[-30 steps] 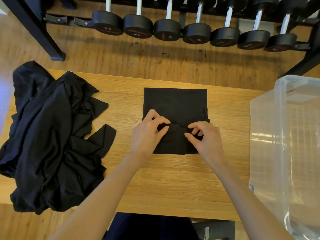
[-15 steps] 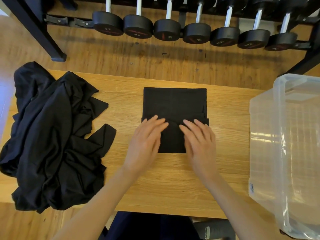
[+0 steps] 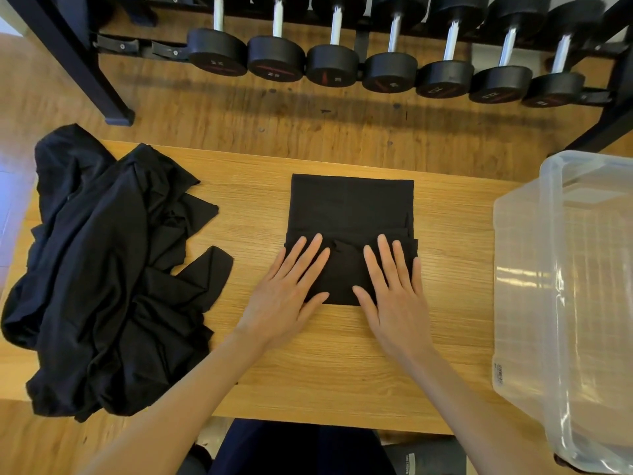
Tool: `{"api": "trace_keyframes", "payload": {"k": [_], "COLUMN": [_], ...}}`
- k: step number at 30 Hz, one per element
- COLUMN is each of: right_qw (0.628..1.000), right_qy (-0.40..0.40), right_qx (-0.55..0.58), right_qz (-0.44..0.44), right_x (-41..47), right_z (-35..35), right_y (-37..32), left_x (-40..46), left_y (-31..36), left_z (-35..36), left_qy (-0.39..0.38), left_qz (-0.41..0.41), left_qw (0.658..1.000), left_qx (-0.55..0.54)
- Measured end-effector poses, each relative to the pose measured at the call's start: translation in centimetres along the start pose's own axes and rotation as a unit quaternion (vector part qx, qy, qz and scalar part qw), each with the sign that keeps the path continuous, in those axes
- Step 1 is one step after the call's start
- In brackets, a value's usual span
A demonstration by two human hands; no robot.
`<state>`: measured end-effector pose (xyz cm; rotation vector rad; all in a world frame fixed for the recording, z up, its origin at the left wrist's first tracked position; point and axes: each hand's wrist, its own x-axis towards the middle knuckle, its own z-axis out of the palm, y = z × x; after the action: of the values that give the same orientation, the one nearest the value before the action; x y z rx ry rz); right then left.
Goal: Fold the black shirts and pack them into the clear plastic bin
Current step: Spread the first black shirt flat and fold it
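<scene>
Shirt [image 3: 351, 214] lies folded mid-table [image 3: 342, 365], and I press its near flap flat so the crease sets: left hand [image 3: 291, 296] and right hand [image 3: 394, 296] both spread, fingers straight, gripping nothing. Bin [image 3: 548, 269] waits at my right for easy packing; the unfolded pile [image 3: 113, 269] sits left.

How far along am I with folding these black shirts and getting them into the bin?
Done: one folded black shirt lies as a neat rectangle on the wooden table. In hand: your left hand and right hand press flat on its near half, smoothing it. Left: it is not yet in the clear plastic bin, which looks empty, and the pile of unfolded black shirts on the left awaits folding.
</scene>
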<state>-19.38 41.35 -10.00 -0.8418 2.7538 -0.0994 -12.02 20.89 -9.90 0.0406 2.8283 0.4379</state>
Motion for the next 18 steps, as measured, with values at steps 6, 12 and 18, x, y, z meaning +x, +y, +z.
{"api": "trace_keyframes", "payload": {"k": [6, 12, 18], "right_qw": [0.995, 0.926, 0.944], "right_qy": [0.038, 0.166, 0.077], "right_qx": [0.089, 0.301, 0.259], "right_qz": [0.008, 0.156, 0.188], "right_x": [0.7, 7.8, 13.7], "right_z": [-1.3, -5.3, -7.0], "right_y": [0.5, 2.8, 5.3], "left_x": [0.7, 6.0, 11.5], "left_y": [-1.4, -5.0, -5.6], "left_z": [-2.9, -7.3, -8.7], "left_qy": [0.074, 0.154, 0.1], "left_qz": [-0.009, -0.177, -0.243], "left_qw": [0.991, 0.924, 0.91], "left_qx": [-0.109, -0.301, -0.322]}}
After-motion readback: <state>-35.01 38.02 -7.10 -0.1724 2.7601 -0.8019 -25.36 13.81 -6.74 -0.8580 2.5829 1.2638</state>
